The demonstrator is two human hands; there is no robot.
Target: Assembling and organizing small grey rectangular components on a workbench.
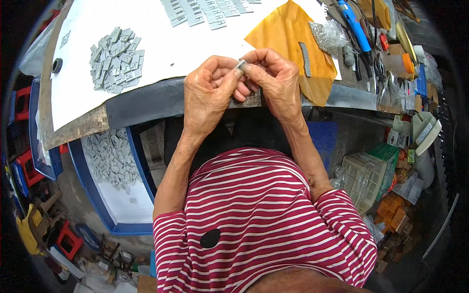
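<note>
Both my hands meet at the front edge of the table, pinching one small grey rectangular piece (241,64). My left hand (211,90) grips its left side between thumb and forefinger. From the other side my right hand (276,80) holds it the same way, the other fingers curled beneath. Left of them on white paper lies a loose heap of similar grey pieces (117,61) with dark markings. More such pieces stand in neat rows (205,10) at the far side. A thin grey strip (305,58) rests on the yellow-brown paper (273,34) to the right.
A blue tray (146,195) below the table's left side holds many grey pieces. A black ring (57,65) sits near the table's left edge. At the right lie a blue pen-shaped tool (355,25), a clear plastic bag (328,36) and hand tools. Crates (364,178) stand on the floor.
</note>
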